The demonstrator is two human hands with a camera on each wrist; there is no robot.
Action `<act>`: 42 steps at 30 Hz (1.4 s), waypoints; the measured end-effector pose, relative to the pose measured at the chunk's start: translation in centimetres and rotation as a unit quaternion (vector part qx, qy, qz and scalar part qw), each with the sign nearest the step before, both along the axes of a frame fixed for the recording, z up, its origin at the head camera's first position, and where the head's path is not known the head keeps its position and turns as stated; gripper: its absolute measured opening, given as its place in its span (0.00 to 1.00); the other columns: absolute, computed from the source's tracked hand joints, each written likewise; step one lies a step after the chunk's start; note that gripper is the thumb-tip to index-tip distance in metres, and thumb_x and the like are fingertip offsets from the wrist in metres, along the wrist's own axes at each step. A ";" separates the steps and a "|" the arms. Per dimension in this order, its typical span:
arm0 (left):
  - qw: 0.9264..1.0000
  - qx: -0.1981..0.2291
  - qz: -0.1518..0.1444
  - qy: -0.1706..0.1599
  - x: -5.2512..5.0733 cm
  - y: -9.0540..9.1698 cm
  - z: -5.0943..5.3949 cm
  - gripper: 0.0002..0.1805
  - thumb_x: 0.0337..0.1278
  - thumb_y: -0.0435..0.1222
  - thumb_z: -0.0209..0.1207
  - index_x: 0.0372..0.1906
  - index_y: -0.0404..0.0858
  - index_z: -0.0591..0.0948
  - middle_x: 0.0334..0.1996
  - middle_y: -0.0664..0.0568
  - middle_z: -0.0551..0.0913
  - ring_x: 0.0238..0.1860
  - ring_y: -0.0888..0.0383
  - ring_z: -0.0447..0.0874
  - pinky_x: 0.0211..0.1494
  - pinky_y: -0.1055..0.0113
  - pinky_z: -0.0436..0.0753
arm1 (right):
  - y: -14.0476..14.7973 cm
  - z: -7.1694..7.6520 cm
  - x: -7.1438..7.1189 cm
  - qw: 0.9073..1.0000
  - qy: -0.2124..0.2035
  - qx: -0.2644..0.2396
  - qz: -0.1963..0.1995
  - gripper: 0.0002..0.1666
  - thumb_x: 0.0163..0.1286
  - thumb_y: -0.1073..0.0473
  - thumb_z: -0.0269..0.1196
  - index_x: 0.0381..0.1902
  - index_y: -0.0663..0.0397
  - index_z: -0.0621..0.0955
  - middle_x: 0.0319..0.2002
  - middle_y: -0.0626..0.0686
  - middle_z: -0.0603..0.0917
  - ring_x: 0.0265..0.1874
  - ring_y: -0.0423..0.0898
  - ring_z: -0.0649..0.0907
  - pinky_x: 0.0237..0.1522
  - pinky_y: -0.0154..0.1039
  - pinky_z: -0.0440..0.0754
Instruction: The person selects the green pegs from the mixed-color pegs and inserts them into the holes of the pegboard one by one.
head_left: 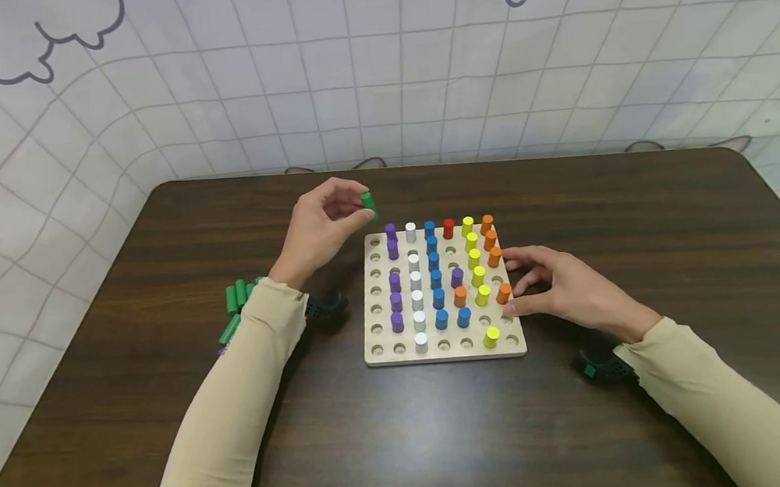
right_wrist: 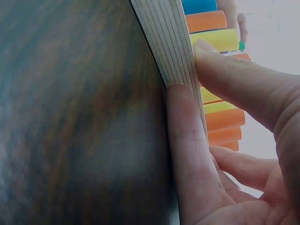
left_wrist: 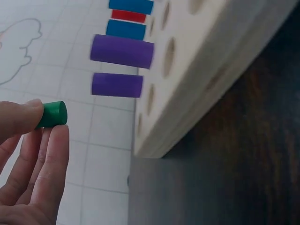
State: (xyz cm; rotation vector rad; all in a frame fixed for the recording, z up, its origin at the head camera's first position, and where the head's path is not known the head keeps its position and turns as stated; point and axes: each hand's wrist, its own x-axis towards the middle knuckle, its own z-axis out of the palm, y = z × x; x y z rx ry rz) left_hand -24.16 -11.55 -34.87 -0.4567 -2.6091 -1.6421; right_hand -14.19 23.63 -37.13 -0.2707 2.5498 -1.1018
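A wooden pegboard holds columns of purple, white, blue, yellow and orange pegs, with one red peg at the back. Beyond its back left corner my left hand pinches a green peg between thumb and fingers; in the left wrist view the green peg is clear of the board. My right hand grips the board's right edge; the right wrist view shows a finger along the layered side and the thumb on top. The leftmost column of holes has no pegs.
Several loose green pegs lie on the dark table left of the board, partly behind my left sleeve. A bit of purple shows beside them. A white grid-patterned cloth hangs behind the table.
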 end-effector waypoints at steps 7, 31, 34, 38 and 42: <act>1.000 -0.008 -0.013 -0.007 0.0 0.0 -0.4 0.16 0.64 0.36 0.69 0.55 0.42 0.83 0.50 0.47 0.87 0.50 0.54 0.88 0.58 0.59 0.86 | 0.1 0.2 0.0 1.000 -0.003 0.009 -0.001 0.55 0.60 0.42 0.77 0.78 0.53 0.65 0.66 0.57 0.79 0.51 0.46 0.84 0.55 0.41 0.77; 0.995 -0.089 -0.015 -0.042 -0.2 -0.6 -1.3 0.16 0.65 0.36 0.68 0.56 0.44 0.83 0.50 0.48 0.87 0.51 0.54 0.87 0.53 0.59 0.85 | 0.1 0.1 0.0 1.000 -0.006 0.006 -0.001 0.55 0.60 0.42 0.77 0.78 0.51 0.65 0.65 0.55 0.81 0.50 0.45 0.85 0.58 0.43 0.75; 0.994 -0.094 -0.020 -0.042 -0.1 -0.6 -1.3 0.16 0.65 0.36 0.68 0.56 0.44 0.83 0.51 0.48 0.87 0.51 0.53 0.87 0.53 0.58 0.85 | 0.1 0.0 0.0 1.000 -0.008 0.007 -0.004 0.55 0.59 0.42 0.77 0.78 0.51 0.66 0.65 0.55 0.81 0.50 0.45 0.85 0.58 0.43 0.75; 0.994 -0.098 -0.029 -0.042 -0.1 -0.6 -1.4 0.16 0.65 0.35 0.68 0.56 0.43 0.83 0.50 0.48 0.87 0.50 0.53 0.88 0.53 0.58 0.85 | 0.1 0.0 0.0 1.000 -0.009 0.008 -0.006 0.55 0.59 0.42 0.78 0.78 0.50 0.66 0.64 0.55 0.81 0.50 0.45 0.85 0.57 0.41 0.75; 0.993 -0.104 -0.034 -0.039 -0.2 -0.5 -1.6 0.16 0.64 0.34 0.68 0.55 0.42 0.82 0.50 0.48 0.87 0.50 0.53 0.88 0.55 0.58 0.85 | 0.1 0.2 0.1 1.000 -0.011 0.006 -0.005 0.55 0.59 0.42 0.78 0.78 0.51 0.66 0.64 0.55 0.81 0.50 0.45 0.85 0.56 0.41 0.75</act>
